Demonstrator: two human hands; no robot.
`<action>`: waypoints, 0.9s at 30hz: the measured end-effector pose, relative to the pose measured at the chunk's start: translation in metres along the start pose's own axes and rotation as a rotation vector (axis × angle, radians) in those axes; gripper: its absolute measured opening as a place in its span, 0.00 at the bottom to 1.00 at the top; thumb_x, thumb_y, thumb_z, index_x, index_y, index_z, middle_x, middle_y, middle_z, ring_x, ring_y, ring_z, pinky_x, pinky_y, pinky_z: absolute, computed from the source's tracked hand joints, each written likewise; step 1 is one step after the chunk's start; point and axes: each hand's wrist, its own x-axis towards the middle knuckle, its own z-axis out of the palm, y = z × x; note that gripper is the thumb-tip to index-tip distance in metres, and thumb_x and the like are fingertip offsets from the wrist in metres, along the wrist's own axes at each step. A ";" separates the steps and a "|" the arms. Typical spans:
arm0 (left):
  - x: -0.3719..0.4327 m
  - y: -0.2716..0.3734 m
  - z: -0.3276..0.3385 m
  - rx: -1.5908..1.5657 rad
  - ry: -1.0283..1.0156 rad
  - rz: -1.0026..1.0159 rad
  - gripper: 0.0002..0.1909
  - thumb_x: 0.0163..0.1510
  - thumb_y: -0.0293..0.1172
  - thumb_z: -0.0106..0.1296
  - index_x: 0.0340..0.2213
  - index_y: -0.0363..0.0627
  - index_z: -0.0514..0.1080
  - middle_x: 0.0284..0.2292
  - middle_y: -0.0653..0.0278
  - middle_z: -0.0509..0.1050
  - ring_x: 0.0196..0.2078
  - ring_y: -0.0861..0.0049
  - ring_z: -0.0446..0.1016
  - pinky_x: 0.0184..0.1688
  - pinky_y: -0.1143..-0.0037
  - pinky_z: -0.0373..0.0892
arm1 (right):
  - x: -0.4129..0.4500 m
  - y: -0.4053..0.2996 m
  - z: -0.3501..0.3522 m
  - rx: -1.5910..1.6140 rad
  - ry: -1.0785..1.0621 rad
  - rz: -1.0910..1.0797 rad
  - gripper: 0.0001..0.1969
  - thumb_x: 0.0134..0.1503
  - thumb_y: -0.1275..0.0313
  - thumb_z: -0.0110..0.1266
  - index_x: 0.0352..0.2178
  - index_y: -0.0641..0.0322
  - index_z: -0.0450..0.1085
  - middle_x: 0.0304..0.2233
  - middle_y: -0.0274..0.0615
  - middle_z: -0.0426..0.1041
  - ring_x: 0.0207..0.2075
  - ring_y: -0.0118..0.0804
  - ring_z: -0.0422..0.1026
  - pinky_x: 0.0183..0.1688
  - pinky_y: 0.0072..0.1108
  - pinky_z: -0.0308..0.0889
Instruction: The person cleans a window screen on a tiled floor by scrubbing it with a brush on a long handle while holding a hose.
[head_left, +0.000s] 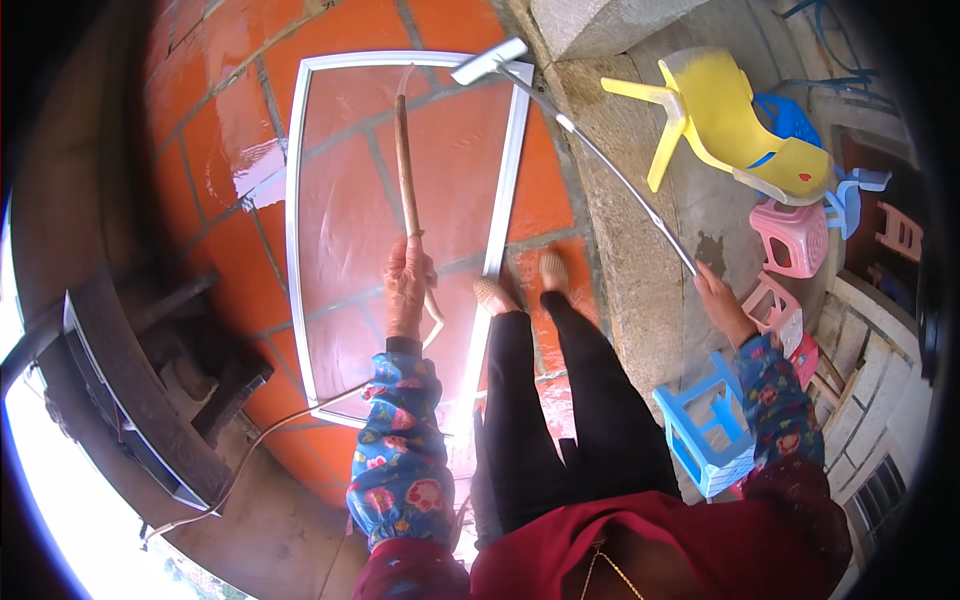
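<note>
My left hand (407, 289) is closed around a wooden stick (406, 165) and a hose (433, 315), whose line trails down past my sleeve to the lower left. Water seems to come from the far end, over a white-framed screen panel (405, 150) lying on the wet tile floor. My right hand (720, 300) grips the lower end of a long metal pole (630, 187). At the pole's far end, a squeegee-like head (489, 61) rests at the panel's upper right corner.
A stone step (630, 225) runs right of my feet. Beyond it are a yellow plastic chair (712, 112), a pink stool (791, 236) and a blue stool (709, 427). At left stands a dark, curved piece of furniture (142, 405). Orange tiles (240, 277) are wet and shiny.
</note>
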 end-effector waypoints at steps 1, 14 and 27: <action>0.005 -0.001 0.005 0.020 -0.020 0.004 0.17 0.58 0.43 0.42 0.41 0.44 0.68 0.15 0.71 0.62 0.15 0.85 0.61 0.17 0.83 0.60 | 0.018 -0.007 0.000 0.077 -0.009 -0.003 0.20 0.59 0.64 0.39 0.48 0.67 0.58 0.40 0.57 0.68 0.44 0.50 0.67 0.45 0.28 0.61; 0.024 0.041 0.018 0.090 0.145 0.033 0.19 0.59 0.41 0.41 0.44 0.38 0.63 0.17 0.69 0.65 0.20 0.83 0.65 0.24 0.81 0.65 | 0.366 -0.208 0.095 -0.034 -0.063 -0.389 0.20 0.58 0.60 0.37 0.48 0.57 0.60 0.37 0.54 0.70 0.41 0.55 0.68 0.43 0.38 0.62; 0.052 0.058 0.022 0.047 0.243 0.003 0.22 0.58 0.44 0.42 0.45 0.37 0.63 0.18 0.69 0.64 0.21 0.84 0.64 0.24 0.82 0.62 | 0.114 -0.037 -0.069 0.129 -0.243 0.064 0.18 0.58 0.65 0.40 0.48 0.61 0.59 0.33 0.56 0.69 0.37 0.49 0.70 0.38 0.29 0.64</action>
